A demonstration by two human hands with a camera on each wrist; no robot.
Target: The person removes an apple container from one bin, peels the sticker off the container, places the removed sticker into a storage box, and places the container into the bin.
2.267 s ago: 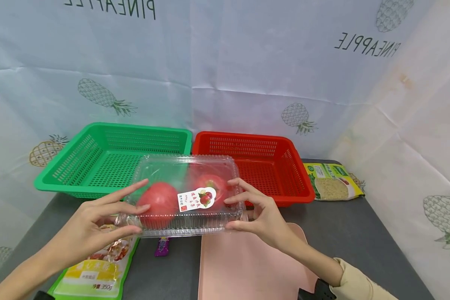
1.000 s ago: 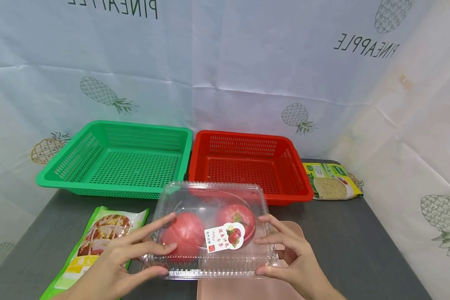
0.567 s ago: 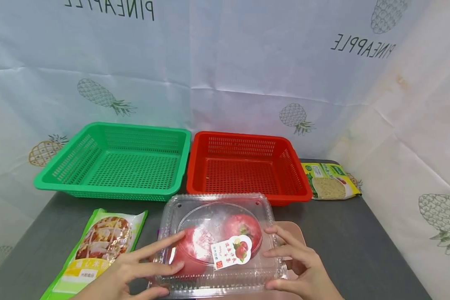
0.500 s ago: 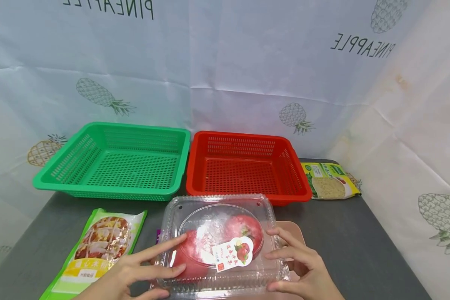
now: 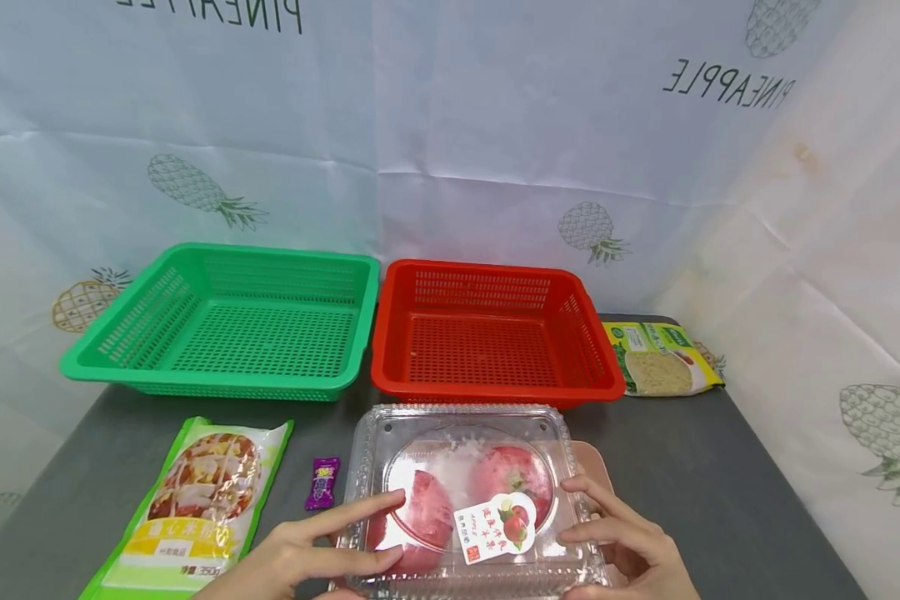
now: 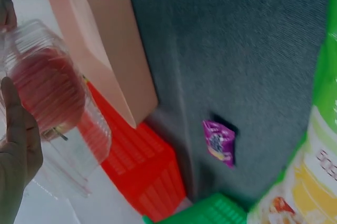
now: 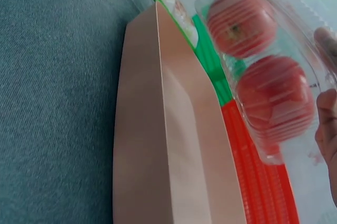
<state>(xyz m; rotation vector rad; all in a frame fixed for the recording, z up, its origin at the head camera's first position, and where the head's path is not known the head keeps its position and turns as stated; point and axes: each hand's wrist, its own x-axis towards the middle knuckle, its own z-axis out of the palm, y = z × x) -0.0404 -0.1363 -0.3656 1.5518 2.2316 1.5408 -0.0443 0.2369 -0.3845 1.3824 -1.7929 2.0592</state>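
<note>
A clear plastic clamshell box (image 5: 450,425) with two red apples, one on the left (image 5: 422,517) and one on the right (image 5: 512,482), is held in the air at the lower middle of the head view. A white label (image 5: 497,528) is stuck on its lid. My left hand (image 5: 300,552) grips its left side, fingers over the lid. On the right side my right hand (image 5: 633,550) holds it between thumb and fingers. Both wrist views show it above an open pink bin (image 7: 141,129), which the head view mostly hides behind it.
A green basket (image 5: 221,387) and a red basket (image 5: 495,395) stand side by side at the back. A green-white food bag (image 5: 195,500) lies on the left, with a small purple candy packet (image 5: 322,483) beside it. A yellow-green bag (image 5: 662,360) lies back right.
Both hands have brought the apple box down, nearer the body and to the right, from in front of the baskets to over the pink bin. The purple packet shows again.
</note>
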